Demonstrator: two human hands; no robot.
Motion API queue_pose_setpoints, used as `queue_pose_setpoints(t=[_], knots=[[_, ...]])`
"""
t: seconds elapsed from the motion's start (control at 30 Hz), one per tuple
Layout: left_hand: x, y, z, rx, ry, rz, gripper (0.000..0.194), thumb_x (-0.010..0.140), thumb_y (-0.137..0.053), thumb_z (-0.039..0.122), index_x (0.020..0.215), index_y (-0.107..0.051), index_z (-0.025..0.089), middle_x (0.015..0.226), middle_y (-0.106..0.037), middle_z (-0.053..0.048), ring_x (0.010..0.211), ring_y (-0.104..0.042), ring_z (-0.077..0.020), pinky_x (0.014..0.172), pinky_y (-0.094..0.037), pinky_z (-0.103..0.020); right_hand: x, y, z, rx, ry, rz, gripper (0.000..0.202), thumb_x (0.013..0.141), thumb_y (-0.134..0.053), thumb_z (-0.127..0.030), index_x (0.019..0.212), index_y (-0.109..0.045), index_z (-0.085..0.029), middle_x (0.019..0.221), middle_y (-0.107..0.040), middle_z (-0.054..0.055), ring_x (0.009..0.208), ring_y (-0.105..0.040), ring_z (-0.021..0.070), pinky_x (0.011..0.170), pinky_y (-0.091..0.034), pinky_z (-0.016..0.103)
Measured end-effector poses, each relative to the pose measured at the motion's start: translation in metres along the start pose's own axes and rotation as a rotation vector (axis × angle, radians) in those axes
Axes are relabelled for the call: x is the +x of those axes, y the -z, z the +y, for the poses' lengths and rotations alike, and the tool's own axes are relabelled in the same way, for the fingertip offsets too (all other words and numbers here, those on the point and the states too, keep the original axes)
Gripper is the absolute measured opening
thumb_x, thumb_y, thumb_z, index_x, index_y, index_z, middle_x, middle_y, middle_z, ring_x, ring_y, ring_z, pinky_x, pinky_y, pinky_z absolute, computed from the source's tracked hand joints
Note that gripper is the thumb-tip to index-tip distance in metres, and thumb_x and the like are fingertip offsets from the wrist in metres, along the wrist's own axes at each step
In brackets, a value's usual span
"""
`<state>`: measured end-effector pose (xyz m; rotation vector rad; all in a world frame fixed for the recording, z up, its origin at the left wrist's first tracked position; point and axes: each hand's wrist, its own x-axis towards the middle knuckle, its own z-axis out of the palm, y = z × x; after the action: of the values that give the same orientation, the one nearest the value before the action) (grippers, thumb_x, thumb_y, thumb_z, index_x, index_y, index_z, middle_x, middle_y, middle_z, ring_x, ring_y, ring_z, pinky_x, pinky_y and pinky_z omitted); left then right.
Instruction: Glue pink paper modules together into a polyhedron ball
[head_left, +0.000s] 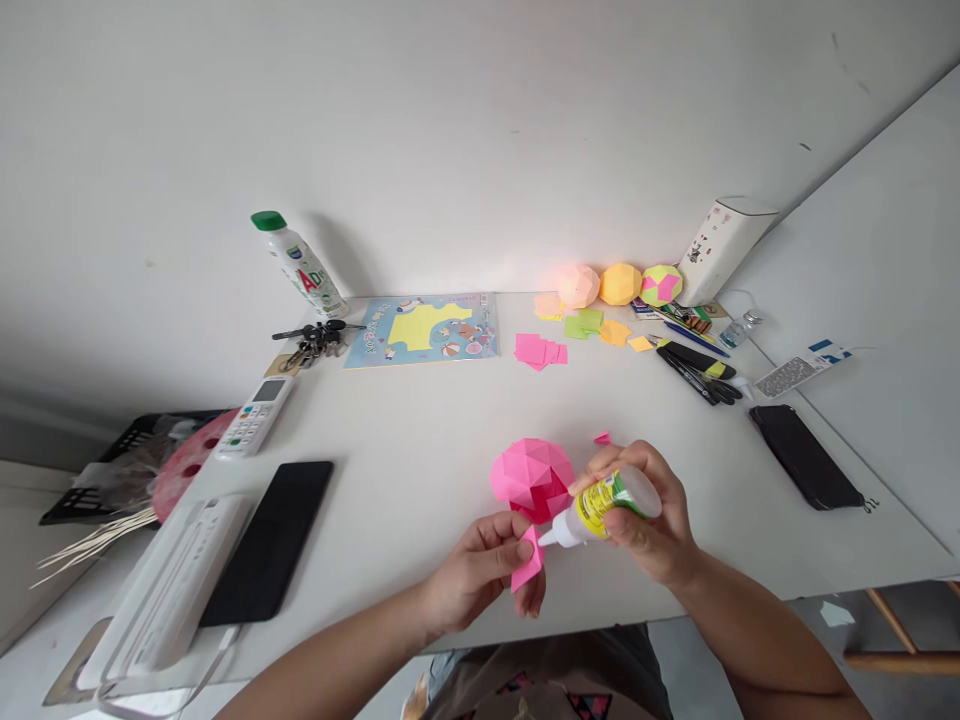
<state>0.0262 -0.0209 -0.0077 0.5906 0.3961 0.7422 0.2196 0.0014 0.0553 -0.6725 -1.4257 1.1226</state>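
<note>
Near the table's front edge, my left hand (487, 565) pinches a small folded piece of pink paper (527, 563) between thumb and fingers. My right hand (660, 530) is wrapped around a glue bottle (600, 503) with a yellow and green label, tilted so its white nozzle points left. The nozzle tip touches or nearly touches the paper's upper edge; I cannot tell which. Just beyond my hands sits a faceted pink paper ball (531, 472), with a dark pink opening on its near side. A tiny folded pink piece (602, 438) lies behind my right hand.
Pink paper squares (536, 350), green sheets (583, 322) and orange sheets (615, 332) lie farther back. Finished paper balls (620, 284) line the wall. Scissors (724, 390) and a black pouch (806, 457) are at right; a phone (268, 540), a remote (255, 417) and a bottle (300, 268) at left.
</note>
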Motion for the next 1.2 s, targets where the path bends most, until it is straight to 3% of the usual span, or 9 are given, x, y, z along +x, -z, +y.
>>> queue_pose_setpoints(t=[0.33,0.47,0.63,0.77,1.07,1.2], knots=[[0.0003,-0.0002,0.0009,-0.001,0.005,0.017,0.024,0.085,-0.07,0.029,0.073,-0.058,0.012,0.047,-0.063,-0.001,0.046,-0.061,-0.0145,0.05,-0.043,-0.023,-0.0005,0.0022,-0.0024,-0.039,0.005,-0.031,0.024,0.084,-0.07,-0.043,0.087,-0.056,-0.024,0.08,-0.066,0.003,0.065,-0.067,0.0176,0.056,-0.053,0.03],[0.0004,0.0012,0.0,-0.001,0.011,0.01,0.024,0.084,-0.071,0.029,0.073,-0.058,0.012,0.047,-0.063,-0.001,0.046,-0.062,-0.0147,0.05,-0.044,-0.023,-0.001,0.0021,-0.0018,-0.054,-0.003,-0.004,0.025,0.083,-0.07,-0.044,0.086,-0.055,-0.023,0.08,-0.066,0.004,0.065,-0.067,0.0183,0.049,-0.05,0.028],[-0.0005,0.0024,-0.0012,0.001,0.02,-0.009,0.02,0.084,-0.071,0.026,0.075,-0.06,0.012,0.047,-0.063,0.0,0.045,-0.062,-0.0147,0.05,-0.045,-0.024,-0.0019,0.0021,-0.0005,-0.031,-0.027,0.007,0.022,0.084,-0.07,-0.04,0.088,-0.056,-0.024,0.081,-0.066,0.002,0.044,-0.052,0.0094,0.037,-0.04,0.022],[-0.0007,0.0025,-0.0011,0.006,0.016,-0.014,0.02,0.085,-0.07,0.026,0.076,-0.061,0.012,0.047,-0.063,0.0,0.045,-0.062,-0.0147,0.05,-0.045,-0.023,-0.0027,0.0021,-0.0001,-0.029,-0.036,0.006,0.022,0.083,-0.071,-0.04,0.089,-0.056,-0.024,0.082,-0.067,0.003,0.042,-0.049,0.0088,0.036,-0.038,0.023],[-0.0001,0.0011,-0.0002,0.02,0.016,-0.007,0.023,0.084,-0.071,0.028,0.074,-0.058,0.012,0.046,-0.061,0.0,0.045,-0.061,-0.014,0.051,-0.043,-0.024,-0.004,0.0023,-0.0022,-0.019,-0.032,-0.031,0.022,0.083,-0.072,-0.039,0.088,-0.057,-0.024,0.08,-0.066,0.002,0.043,-0.051,0.0091,0.04,-0.043,0.025],[-0.0005,0.0017,-0.0004,0.029,0.014,-0.005,0.024,0.085,-0.07,0.029,0.074,-0.057,0.013,0.046,-0.061,0.0,0.045,-0.06,-0.0142,0.051,-0.042,-0.024,-0.0032,0.0027,-0.0029,-0.058,-0.022,-0.029,0.025,0.081,-0.072,-0.043,0.086,-0.056,-0.024,0.078,-0.066,0.004,0.061,-0.065,0.0182,0.046,-0.05,0.028]])
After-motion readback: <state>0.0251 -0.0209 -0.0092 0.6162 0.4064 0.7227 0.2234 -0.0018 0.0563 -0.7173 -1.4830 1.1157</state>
